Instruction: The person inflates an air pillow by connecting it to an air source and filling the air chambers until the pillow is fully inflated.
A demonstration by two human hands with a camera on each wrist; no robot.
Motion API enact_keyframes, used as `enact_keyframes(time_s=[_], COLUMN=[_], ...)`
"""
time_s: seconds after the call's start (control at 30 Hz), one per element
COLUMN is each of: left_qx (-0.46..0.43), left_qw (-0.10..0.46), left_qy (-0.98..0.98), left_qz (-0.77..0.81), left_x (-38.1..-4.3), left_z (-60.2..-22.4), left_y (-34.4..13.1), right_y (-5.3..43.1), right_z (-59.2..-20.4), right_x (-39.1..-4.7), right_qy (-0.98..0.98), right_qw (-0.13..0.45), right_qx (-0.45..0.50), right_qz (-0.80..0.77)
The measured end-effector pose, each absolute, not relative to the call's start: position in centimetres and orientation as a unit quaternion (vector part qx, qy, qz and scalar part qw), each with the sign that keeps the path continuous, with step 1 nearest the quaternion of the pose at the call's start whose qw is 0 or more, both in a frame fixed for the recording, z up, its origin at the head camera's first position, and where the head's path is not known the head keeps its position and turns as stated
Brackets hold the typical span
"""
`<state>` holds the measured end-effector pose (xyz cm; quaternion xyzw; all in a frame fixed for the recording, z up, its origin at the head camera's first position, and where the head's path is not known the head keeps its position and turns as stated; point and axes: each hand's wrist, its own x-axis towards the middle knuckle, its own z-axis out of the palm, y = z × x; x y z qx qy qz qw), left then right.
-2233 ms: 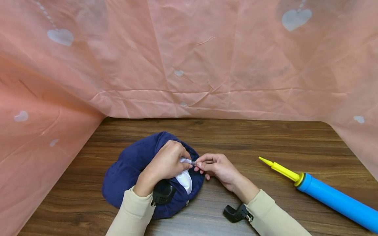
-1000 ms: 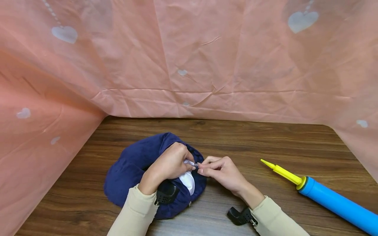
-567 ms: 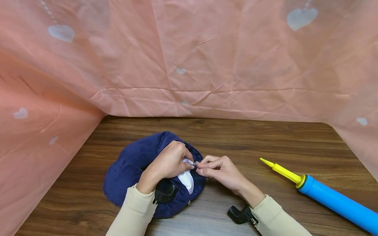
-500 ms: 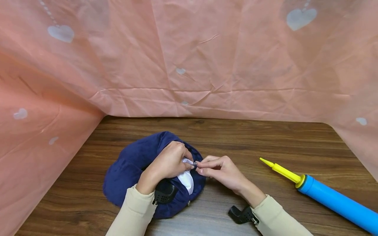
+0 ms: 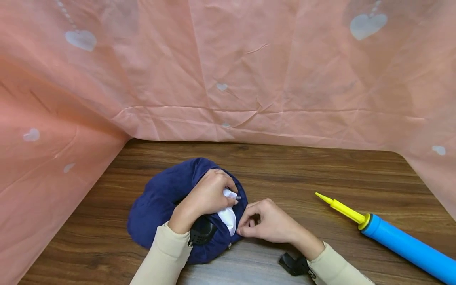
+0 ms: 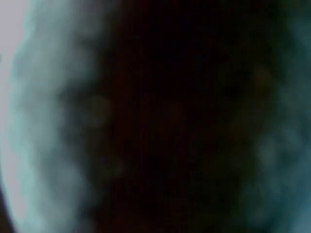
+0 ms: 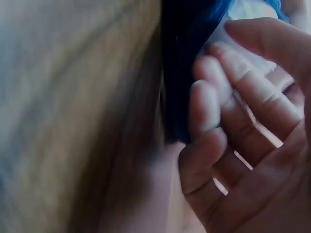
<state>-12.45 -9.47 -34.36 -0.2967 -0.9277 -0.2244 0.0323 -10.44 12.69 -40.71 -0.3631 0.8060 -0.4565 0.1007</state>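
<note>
A curved navy plush neck pillow [image 5: 160, 198] lies on the table, its side opening showing a white inner bladder [image 5: 227, 218]. My left hand [image 5: 208, 194] reaches over the pillow and pinches the bladder just behind a small clear valve [image 5: 238, 197], which pokes out past the thumb. At the pillow's right edge is my right hand [image 5: 268, 221], thumb and forefinger brought close together beside the cover and the white bladder. In the right wrist view its fingers [image 7: 257, 92] are bent and blurred near the navy fabric; whether they grip it is unclear. The left wrist view is dark and blurred.
A blue hand pump [image 5: 402, 245] with a yellow nozzle [image 5: 343, 209] lies on the right of the wooden table [image 5: 285, 170]. Pink cloth [image 5: 267, 71] with pale hearts hangs behind and along the sides. A small zipper pull [image 5: 229, 246] sits at the pillow's lower edge.
My right hand has left the valve and moved down and toward me along the pillow's right edge. My left hand keeps its pinch on the bladder. The camera view shifts slightly.
</note>
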Motion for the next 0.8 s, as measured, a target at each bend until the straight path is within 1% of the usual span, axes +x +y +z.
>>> enact_keyframes(time_s=[0.1, 0.13, 0.2, 0.3, 0.33, 0.37, 0.43, 0.57, 0.67, 0.8], left_qx=[-0.291, -0.287, -0.269, -0.191, -0.158, -0.122, -0.053, 0.031, 0.041, 0.027], left_qw=[0.027, 0.034, 0.067, 0.131, 0.144, 0.145, 0.119, 0.027, -0.003, -0.019], left_qy=[-0.921, -0.919, -0.916, -0.925, -0.931, -0.937, -0.952, -0.968, -0.968, -0.965], left_qz=[-0.257, -0.27, -0.29, -0.3, -0.296, -0.292, -0.278, -0.247, -0.246, -0.26], left_x=[-12.4, -12.3, -12.1, -11.9, -11.8, -11.7, -11.7, -11.9, -12.2, -12.5], left_z=[-34.1, -33.9, -33.5, -32.7, -32.4, -32.1, -31.8, -31.9, -32.4, -33.2], left_y=[-9.6, -9.7, -10.1, -11.0, -11.3, -11.5, -12.0, -12.4, -12.3, -12.1], right_y=[12.5, 12.6, 12.7, 13.0, 13.1, 13.2, 13.2, 12.1, 10.5, 8.7], right_z=[-40.9, -41.0, -41.1, -41.0, -40.9, -40.7, -40.1, -38.4, -37.4, -37.2], right_x=[-10.2, -10.2, -10.4, -10.6, -10.6, -10.6, -10.3, -9.3, -8.7, -8.4], right_qy=[0.801, 0.801, 0.802, 0.806, 0.809, 0.813, 0.82, 0.808, 0.8, 0.819], right_qw=[0.095, 0.094, 0.097, 0.099, 0.094, 0.088, 0.069, 0.026, 0.005, 0.0], right_qx=[-0.386, -0.387, -0.386, -0.382, -0.375, -0.364, -0.331, -0.283, -0.275, -0.241], right_qz=[-0.448, -0.447, -0.446, -0.442, -0.442, -0.445, -0.462, -0.516, -0.533, -0.521])
